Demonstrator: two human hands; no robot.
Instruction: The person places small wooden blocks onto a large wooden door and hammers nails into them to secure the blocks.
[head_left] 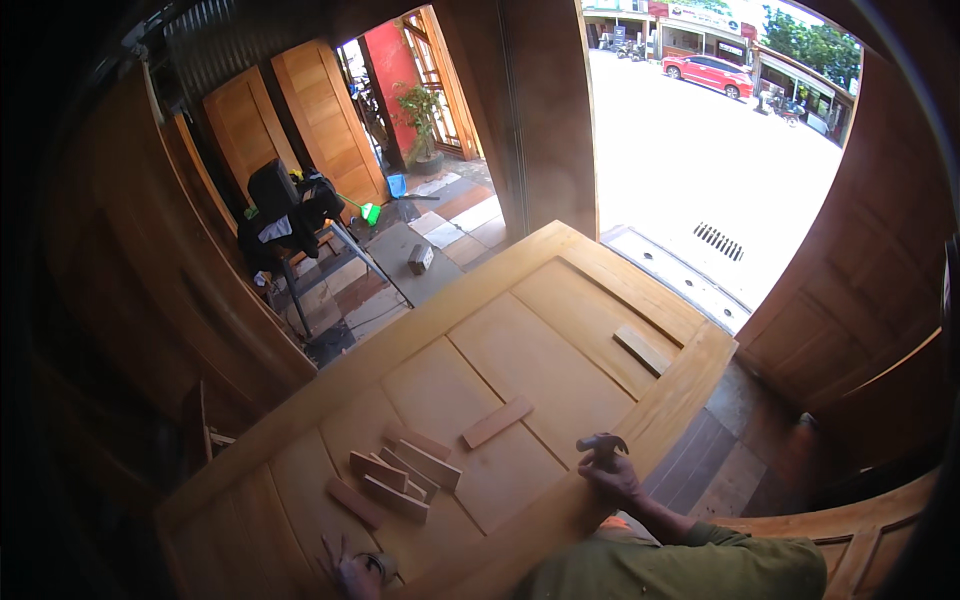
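Observation:
My right hand is closed around a claw hammer, its metal head above my fist at the near edge of a wooden panel door lying flat. At the bottom edge, my left hand is dim and partly cut off. Its fingers seem bent about a small round, dark-rimmed thing whose kind I cannot make out. Just beyond it, several short wood strips lie in a loose pile on the door. A separate wood strip lies right of the pile; another wood piece is near the door's far right end.
Door panels lean at the back left, near a stand with a black bag. A green broom, a blue dustpan and a block are on the tiled floor. Outside, a red car stands across the bright street.

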